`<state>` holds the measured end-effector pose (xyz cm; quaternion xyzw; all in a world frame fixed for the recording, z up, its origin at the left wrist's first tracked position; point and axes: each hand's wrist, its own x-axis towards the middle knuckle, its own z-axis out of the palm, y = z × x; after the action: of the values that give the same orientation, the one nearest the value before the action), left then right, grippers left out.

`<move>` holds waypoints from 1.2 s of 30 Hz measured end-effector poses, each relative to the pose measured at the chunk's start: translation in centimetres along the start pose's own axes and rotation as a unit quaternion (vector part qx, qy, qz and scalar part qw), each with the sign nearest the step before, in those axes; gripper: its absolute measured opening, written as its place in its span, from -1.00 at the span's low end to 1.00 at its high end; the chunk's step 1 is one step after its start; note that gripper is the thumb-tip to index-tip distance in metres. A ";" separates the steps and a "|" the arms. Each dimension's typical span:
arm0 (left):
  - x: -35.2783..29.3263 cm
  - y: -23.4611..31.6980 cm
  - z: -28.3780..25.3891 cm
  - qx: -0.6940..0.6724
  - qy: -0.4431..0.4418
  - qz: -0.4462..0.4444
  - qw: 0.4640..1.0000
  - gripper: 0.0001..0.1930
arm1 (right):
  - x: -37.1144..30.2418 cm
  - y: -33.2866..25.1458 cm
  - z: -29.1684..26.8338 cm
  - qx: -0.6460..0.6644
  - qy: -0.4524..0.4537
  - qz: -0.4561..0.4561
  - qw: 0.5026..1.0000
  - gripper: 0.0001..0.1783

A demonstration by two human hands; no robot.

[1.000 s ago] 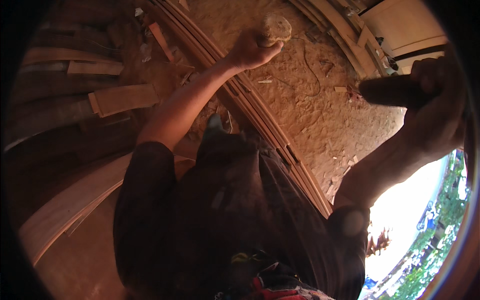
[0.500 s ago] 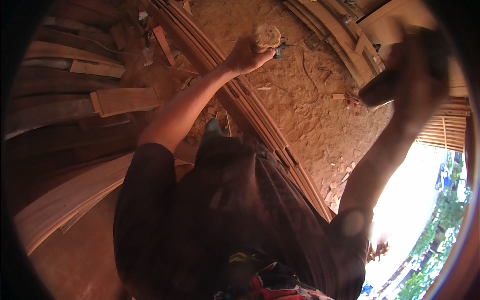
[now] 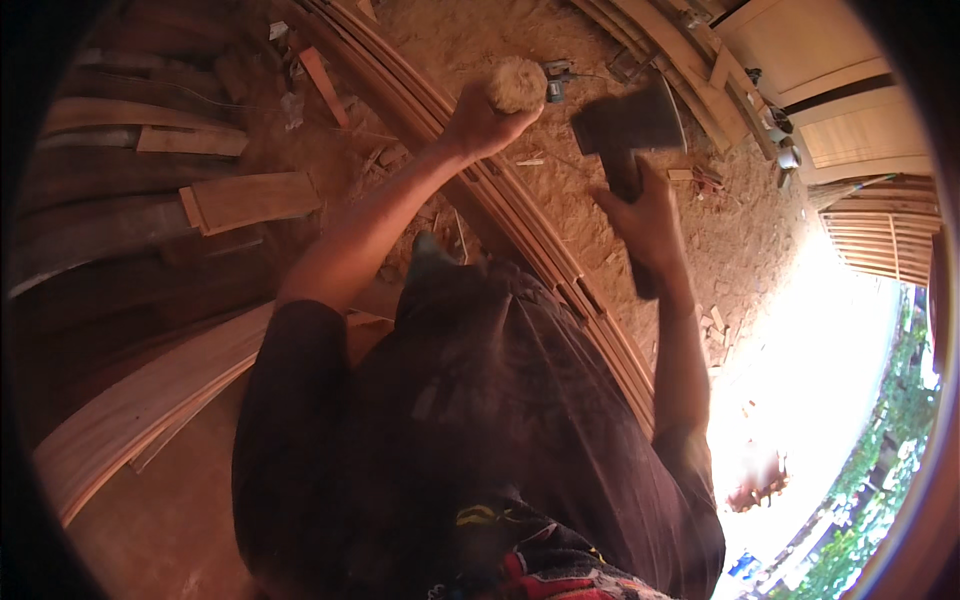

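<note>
My left hand [image 3: 476, 126] is closed around an upright chisel [image 3: 518, 85]. Its round wooden handle end is frayed and points up at me, while the blade is hidden below the fist. Under that hand runs a bundle of long, narrow wooden boards [image 3: 530, 235] with slots cut in them. To the right, my right hand [image 3: 652, 222] grips the handle of a dark, broad-headed mallet [image 3: 632, 122]. The mallet's head is raised, right of the chisel and apart from it.
A small corded power tool [image 3: 557, 88] lies on the dirt floor beyond the boards. Planks [image 3: 250, 202] are piled at left, and curved timbers [image 3: 690, 75] lie at far right beside wooden panels [image 3: 865, 135]. Bright daylight enters at right.
My right hand has swung the mallet from the far right inward, nearer the chisel. My left hand keeps its hold on the chisel, shifting slightly left in view.
</note>
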<state>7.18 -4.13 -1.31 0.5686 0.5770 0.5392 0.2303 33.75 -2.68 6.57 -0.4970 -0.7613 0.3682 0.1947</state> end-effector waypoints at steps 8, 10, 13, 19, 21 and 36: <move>3.2 -2.4 -0.7 -0.052 0.002 -0.030 0.998 -0.68 | -7.4 11.0 4.0 0.100 -0.003 0.212 0.972 -0.60; 1.9 -2.9 0.7 -0.034 -0.040 0.046 0.998 -0.73 | -10.3 11.9 4.5 0.079 0.002 0.225 0.971 -0.61; 0.8 -4.6 3.2 -0.005 -0.079 0.191 0.978 -0.82 | -12.8 14.6 5.8 0.124 0.027 0.320 0.939 -0.65; 7.0 -7.1 -6.0 -0.365 -0.006 -0.110 0.924 -0.65 | -13.2 12.0 7.3 0.190 0.039 0.290 0.937 -0.38; 6.5 -4.8 -3.0 -0.283 0.053 -0.073 0.955 -0.67 | -14.1 13.4 7.7 0.228 0.030 0.297 0.927 -0.40; 4.0 4.7 -6.1 -0.205 0.041 -0.038 0.977 -0.74 | -13.6 17.2 8.1 0.237 -0.002 0.317 0.918 -0.45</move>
<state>2.70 -3.76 6.14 0.4643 0.4843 0.6597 0.3386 44.76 -13.85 -10.75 -0.6509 -0.4544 0.5814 0.1785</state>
